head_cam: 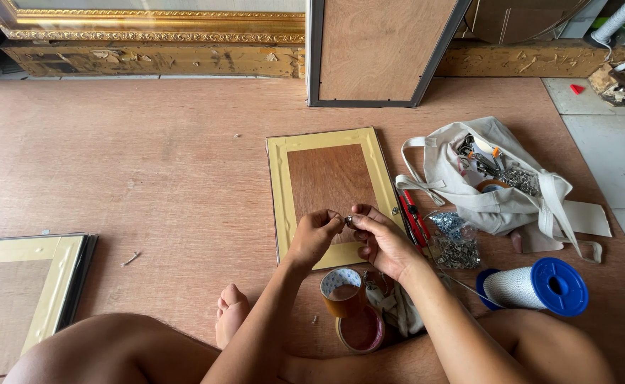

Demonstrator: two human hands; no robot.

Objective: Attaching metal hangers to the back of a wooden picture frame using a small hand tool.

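Both hands pinch a small metal fitting over a frame back

The left hand (pixel 314 235) and the right hand (pixel 380 242) meet fingertip to fingertip above the lower part of a small rectangular picture frame with pale yellow edges and a brown wooden backing (pixel 326 181), which lies face down on the brown plywood floor (pixel 149 163). Between the fingertips sits a tiny dark metal fitting (pixel 348 220); the fingers of both hands are closed on it, the left thumb and forefinger from one side, the right from the other. Its exact shape is too small to tell.

Just below the hands, near the wrists, stand two rolls of brown adhesive tape (pixel 351 309), one leaning on the other. Just right of the right hand lies a red-handled cutter (pixel 413 219), and beside that a clear plastic bag of small silver metal hardware (pixel 454 242). Further right, a cream cloth bag with tools and more hardware showing in its mouth (pixel 493 185) lies open on the floor. Right of the right forearm rests a spool of white cord with blue plastic ends (pixel 536 286).

Well to the left of the left hand, a second, larger pale yellow frame (pixel 24 284) lies at the picture's edge. Beyond the hands, a wood-backed panel with a grey metal rim (pixel 380 50) leans upright beside an ornate gilded frame (pixel 149 25)
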